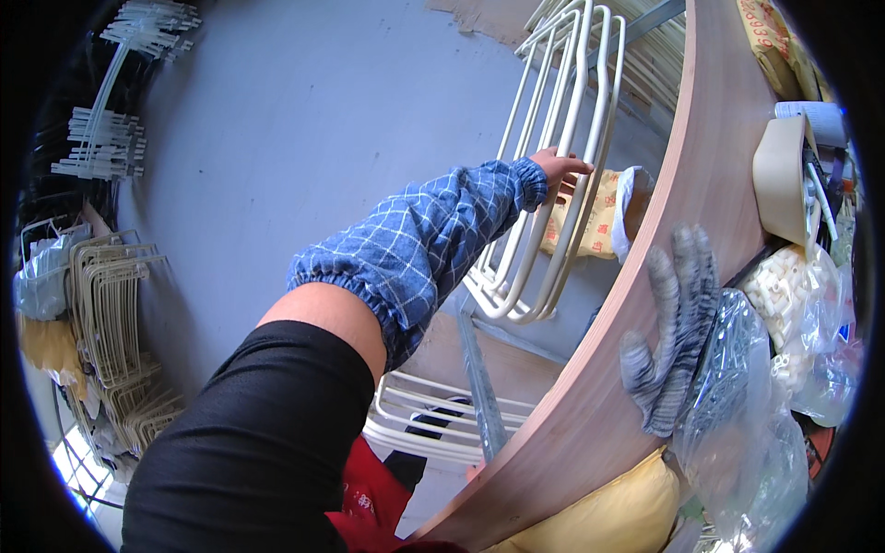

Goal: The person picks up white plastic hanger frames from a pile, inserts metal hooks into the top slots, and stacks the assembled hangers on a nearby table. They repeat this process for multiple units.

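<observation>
My left hand (561,173), in a blue checked sleeve cover, is at the bars of several upright white tubular metal frames (508,304). Its fingers wrap around the nearest bars, and one finger lies across them. The frames have rounded corners and stand close together beside the table's edge. Below my forearm are more white tubular frames (442,442), partly hidden by my arm and the tabletop. A small skin-coloured patch shows near them at the table's edge; too little is visible to tell whether it is my right hand.
The wooden tabletop (719,138) curves along the right, bearing a grey knit glove (674,332), a beige bin (781,180), bagged white plastic pieces (781,297) and clear plastic (726,387). A printed paper sack (601,214) is behind the held frames. Cream wire frames (104,311) stand at left.
</observation>
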Available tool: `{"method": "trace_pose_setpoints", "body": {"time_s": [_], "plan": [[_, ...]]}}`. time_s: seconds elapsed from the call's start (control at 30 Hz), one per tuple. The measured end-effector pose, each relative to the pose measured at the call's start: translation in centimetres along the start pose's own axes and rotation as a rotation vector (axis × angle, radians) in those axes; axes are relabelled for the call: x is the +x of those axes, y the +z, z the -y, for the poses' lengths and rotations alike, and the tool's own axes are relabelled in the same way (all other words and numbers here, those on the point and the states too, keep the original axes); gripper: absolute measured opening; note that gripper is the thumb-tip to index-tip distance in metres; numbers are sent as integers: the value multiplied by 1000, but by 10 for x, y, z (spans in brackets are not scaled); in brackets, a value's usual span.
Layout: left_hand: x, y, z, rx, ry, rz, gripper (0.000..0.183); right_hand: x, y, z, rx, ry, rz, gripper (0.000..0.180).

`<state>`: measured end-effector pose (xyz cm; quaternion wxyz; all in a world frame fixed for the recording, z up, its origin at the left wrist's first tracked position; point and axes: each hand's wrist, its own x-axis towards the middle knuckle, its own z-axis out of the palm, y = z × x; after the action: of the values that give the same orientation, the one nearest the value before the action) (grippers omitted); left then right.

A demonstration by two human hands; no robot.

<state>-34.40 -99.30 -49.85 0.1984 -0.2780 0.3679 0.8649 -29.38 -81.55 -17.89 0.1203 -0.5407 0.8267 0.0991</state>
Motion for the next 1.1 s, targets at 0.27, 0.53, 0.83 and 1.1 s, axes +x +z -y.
{"method": "trace_pose_setpoints", "body": {"time_s": [0.27, 0.53, 0.83, 1.1], "plan": [[-31, -6, 5, 329, 75, -71, 50, -48, 36, 54, 161, 0, -152, 69], [-88, -22, 40, 742, 214, -319, 108, -240, 201, 220, 544, 350, 203, 67], [-400, -122, 241, 993, -44, -443, 87, -321, 265, 265, 536, 424, 288, 66], [-477, -102, 340, 905, -17, -486, 81, -292, 275, 244, 469, 413, 233, 66]]}}
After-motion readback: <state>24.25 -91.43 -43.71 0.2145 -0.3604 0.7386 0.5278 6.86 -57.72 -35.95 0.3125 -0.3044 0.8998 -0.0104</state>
